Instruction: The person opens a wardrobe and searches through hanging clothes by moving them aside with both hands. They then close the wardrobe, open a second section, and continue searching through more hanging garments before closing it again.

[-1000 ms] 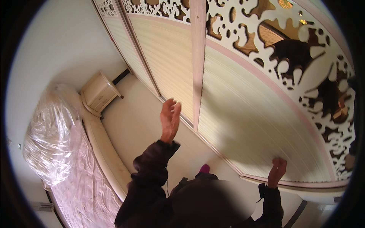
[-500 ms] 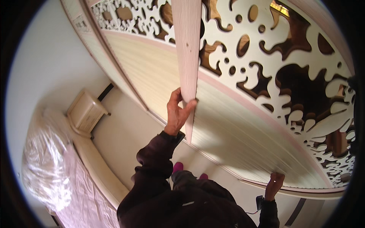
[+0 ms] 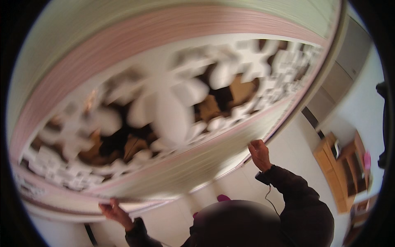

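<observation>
A large wardrobe door (image 3: 164, 24) fills the upper view, with cream ribbed panels, pink bands and a white floral cut-out strip (image 3: 168, 111) across its middle, smeared by motion. Dark and brown patches show between the cut-out shapes. My right hand (image 3: 260, 155) is at the door's right edge, its fingers bent and closed against it. Far to the left, my left hand (image 3: 116, 212) is raised at the door's lower left part with fingers apart. Its fingertips are blurred, so whether they touch the panel is unclear. A dark device with a cable sits at my right wrist.
On the right stands a wooden shelf unit (image 3: 341, 173) with a pink item (image 3: 367, 159) on it. Behind the door's right edge are grey-brown cabinet fronts (image 3: 339, 78). Pale tiled floor (image 3: 284, 152) lies below, with my pink-covered foot (image 3: 223, 198) near the door.
My view has swung to the right. My left hand has left the pink upright edge it held. My right hand is now at the door's right edge; the plastic-covered bed is out of view.
</observation>
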Available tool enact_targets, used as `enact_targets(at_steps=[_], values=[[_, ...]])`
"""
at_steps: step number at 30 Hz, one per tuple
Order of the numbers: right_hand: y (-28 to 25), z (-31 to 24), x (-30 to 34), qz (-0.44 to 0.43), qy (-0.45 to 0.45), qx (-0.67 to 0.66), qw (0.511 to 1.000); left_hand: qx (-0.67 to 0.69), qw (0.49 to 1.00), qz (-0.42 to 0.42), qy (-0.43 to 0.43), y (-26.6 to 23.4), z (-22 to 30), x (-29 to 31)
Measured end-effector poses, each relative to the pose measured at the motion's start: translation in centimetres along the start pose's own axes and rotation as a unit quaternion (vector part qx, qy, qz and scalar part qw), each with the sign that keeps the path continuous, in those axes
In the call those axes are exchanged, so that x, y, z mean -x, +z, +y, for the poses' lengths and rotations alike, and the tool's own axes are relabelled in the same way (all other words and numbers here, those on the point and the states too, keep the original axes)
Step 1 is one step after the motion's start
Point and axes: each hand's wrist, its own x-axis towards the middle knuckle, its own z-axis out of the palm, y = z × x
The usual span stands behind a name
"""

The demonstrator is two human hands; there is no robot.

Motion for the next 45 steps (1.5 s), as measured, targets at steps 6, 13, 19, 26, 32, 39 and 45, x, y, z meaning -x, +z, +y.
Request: enact_targets(at_steps=[6,13,19,26,32,39,45], values=[[-4.8,4.0,-0.1,0.192,0.017,-0.068,0.979,-0.178,0.98,0.055,0.07,-8.5,-3.9,-0.8],[-0.6,6.5,1.2,0.113,0.016,-0.181,0.977,-0.26,0.945,0.133,0.15,-12.8,-7.9,2.1],[5.5,4.1,5.9,0.076,-0.026,-0.096,0.992,-0.368,0.909,0.161,0.109,-12.0,-6.5,4.0],[4.5,1.5,8.3,0.054,-0.126,0.069,0.988,-0.227,0.954,0.147,0.131,-0.8,-0.9,12.1],[8.1,-0.3,8.4,-0.004,-0.191,-0.027,0.981,-0.258,0.951,0.044,0.164,7.8,2.1,16.1],[13.8,-0.1,8.6,-0.042,-0.236,-0.006,0.971,-0.232,0.933,-0.045,0.272,14.1,-0.1,18.1],[17.1,-0.7,8.8,-0.109,-0.231,-0.109,0.961,-0.186,0.951,-0.053,0.242,17.7,-0.8,19.2]])
